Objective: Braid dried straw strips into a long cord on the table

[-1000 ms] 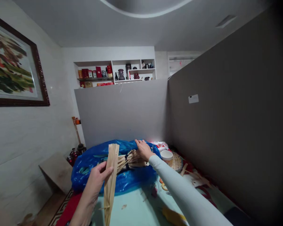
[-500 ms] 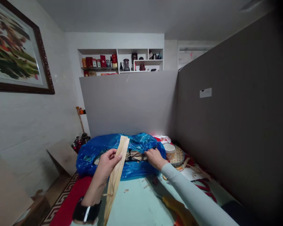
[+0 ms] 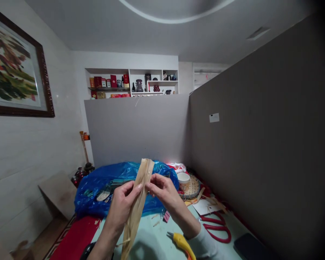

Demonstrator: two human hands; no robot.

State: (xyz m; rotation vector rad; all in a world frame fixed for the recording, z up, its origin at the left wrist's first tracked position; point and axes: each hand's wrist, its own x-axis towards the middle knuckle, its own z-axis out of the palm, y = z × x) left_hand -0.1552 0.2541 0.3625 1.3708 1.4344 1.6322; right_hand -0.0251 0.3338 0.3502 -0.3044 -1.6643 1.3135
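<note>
A long, flat, pale tan strip [image 3: 137, 213], looking like dried husk or leaf, stands upright at a slant before me. My left hand [image 3: 121, 202] grips it between thumb and fingers at about mid-height. On its right edge, the thumb and fingers of my right hand [image 3: 162, 189] pinch it near the upper part. Behind both hands lies a crumpled blue plastic bag [image 3: 90, 198], with bundled thin pieces showing in its opening. Below my right wrist is a yellow-handled tool [image 3: 182, 243] with a dark pointed tip.
Red-handled scissors [image 3: 218, 231] lie on the right of the pale green table surface [image 3: 151, 240], with a dark flat object [image 3: 250, 245] beyond. A white cup [image 3: 183, 180] sits by a round woven tray [image 3: 193, 189]. Grey panels [image 3: 141, 133] stand behind and at right.
My right hand has left the bundle in the blue bag and come left onto the strip's upper edge. The left hand still holds the strip. The view has tilted up and turned right.
</note>
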